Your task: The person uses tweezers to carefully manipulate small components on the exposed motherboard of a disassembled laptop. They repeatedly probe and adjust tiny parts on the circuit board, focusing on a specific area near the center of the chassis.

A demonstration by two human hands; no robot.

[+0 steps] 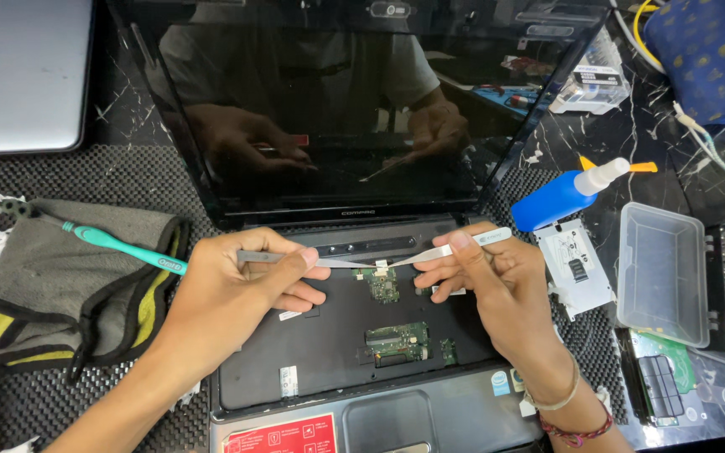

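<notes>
An open black laptop lies in front of me with its keyboard removed, baring green circuit boards in the tray. My left hand pinches a grey metal tool that points right. My right hand holds white tweezers that point left. Both tips meet at a small connector and flat ribbon near the top of the keyboard bay, above a small green board. The dark screen reflects both hands.
A teal toothbrush rests on a grey cloth at left. A silver closed laptop lies far left. At right stand a blue squeeze bottle, a metal bracket, a clear plastic box and a blue bag.
</notes>
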